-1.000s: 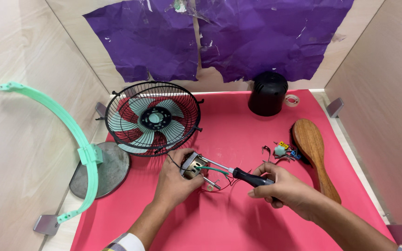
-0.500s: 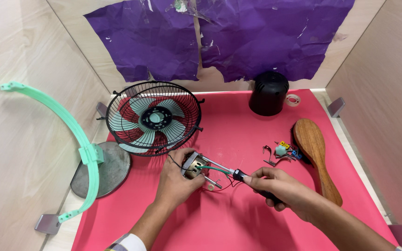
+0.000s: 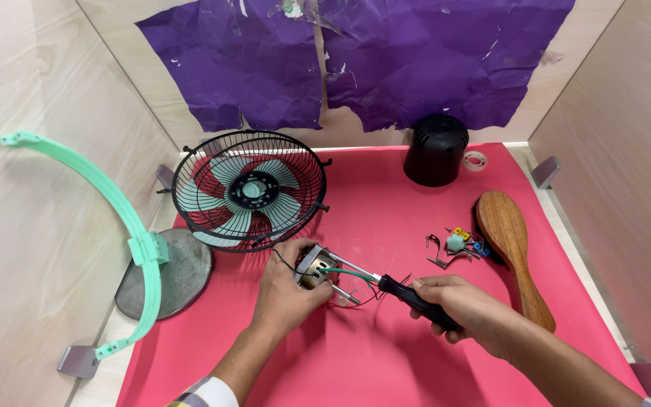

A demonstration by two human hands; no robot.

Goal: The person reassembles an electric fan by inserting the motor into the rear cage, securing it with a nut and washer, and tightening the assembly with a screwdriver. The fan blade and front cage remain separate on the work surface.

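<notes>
My left hand (image 3: 289,290) grips a small metal fan motor (image 3: 316,267) with loose red, green and black wires, low on the red mat (image 3: 386,362). My right hand (image 3: 457,305) is closed around the black handle of a screwdriver (image 3: 408,292). Its metal shaft points left and its tip rests against the motor. Just behind the motor stands the fan head (image 3: 248,188), a black wire cage around teal blades.
A teal curved stand on a round grey base (image 3: 167,273) sits at the left. A black motor cover (image 3: 435,149) and a tape roll (image 3: 475,160) are at the back. Small clips and coloured parts (image 3: 457,245) lie beside a wooden brush (image 3: 511,245) at the right.
My right hand and the screwdriver have slid slightly right and down. My left hand still holds the motor in about the same spot.
</notes>
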